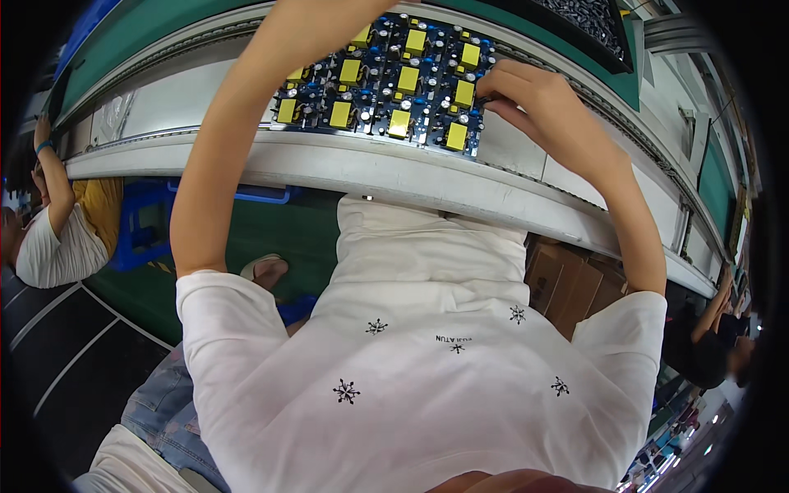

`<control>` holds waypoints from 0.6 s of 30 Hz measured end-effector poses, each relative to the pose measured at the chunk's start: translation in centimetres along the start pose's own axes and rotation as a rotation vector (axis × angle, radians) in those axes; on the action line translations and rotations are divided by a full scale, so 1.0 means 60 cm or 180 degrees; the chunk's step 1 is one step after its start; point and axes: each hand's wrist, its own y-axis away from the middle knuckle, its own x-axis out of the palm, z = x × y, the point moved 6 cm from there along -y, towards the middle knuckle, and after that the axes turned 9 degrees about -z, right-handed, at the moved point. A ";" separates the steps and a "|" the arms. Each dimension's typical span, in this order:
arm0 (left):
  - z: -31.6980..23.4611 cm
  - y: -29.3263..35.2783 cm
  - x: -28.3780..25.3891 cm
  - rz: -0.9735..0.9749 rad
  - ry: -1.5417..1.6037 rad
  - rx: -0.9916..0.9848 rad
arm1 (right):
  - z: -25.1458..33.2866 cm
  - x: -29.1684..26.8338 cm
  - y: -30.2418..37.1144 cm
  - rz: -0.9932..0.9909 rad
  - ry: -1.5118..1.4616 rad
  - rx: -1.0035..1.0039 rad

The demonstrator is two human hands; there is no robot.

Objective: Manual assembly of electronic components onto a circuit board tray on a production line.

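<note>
A dark blue circuit board panel (436, 92) lies across the conveyor in front of me, carrying rows of yellow block-shaped parts, silver round capacitors and small blue pieces. My right hand (534, 103) is at its right edge, thumb and fingers drawn together around a small dark piece that I cannot make out. Reaching over the panel's far left part is my left hand (353, 15), cut off by the top of the picture. Its fingers are out of sight, and whether it holds anything does not show.
A pale front rail (370, 168) runs between me and the panel. Beyond the conveyor, at the upper right, stands a black bin (622, 67) of small dark parts. Cardboard boxes (567, 283) sit below the rail. Other people (57, 251) are along the line, near a blue stool (140, 238).
</note>
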 end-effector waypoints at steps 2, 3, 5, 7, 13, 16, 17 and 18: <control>0.004 0.032 0.011 0.0059 0.0506 0.0077 | 0.001 -0.002 -0.002 0.0120 -0.0036 -0.0060; 0.008 0.050 0.009 0.0063 0.0470 0.0085 | 0.005 -0.007 -0.008 0.0088 -0.0049 -0.0073; 0.013 0.080 0.005 0.0004 0.0016 0.0449 | 0.001 -0.007 -0.026 0.0469 -0.0350 0.0442; 0.020 0.102 0.008 0.0001 -0.0245 0.0627 | 0.011 -0.030 -0.072 0.0635 -0.0539 0.0694; 0.016 0.115 0.020 0.0029 -0.0094 0.0248 | -0.062 -0.085 -0.224 -0.0723 0.1146 -0.0521; 0.017 0.127 0.015 0.0030 -0.0083 0.0082 | -0.114 -0.029 -0.295 -0.0065 0.1392 0.0049; 0.017 0.130 0.014 0.0003 -0.0077 0.0030 | -0.111 -0.014 -0.304 0.0205 0.1544 0.0154; 0.016 0.135 0.016 -0.0026 -0.0066 -0.0021 | -0.107 -0.004 -0.311 0.0159 0.1534 0.0178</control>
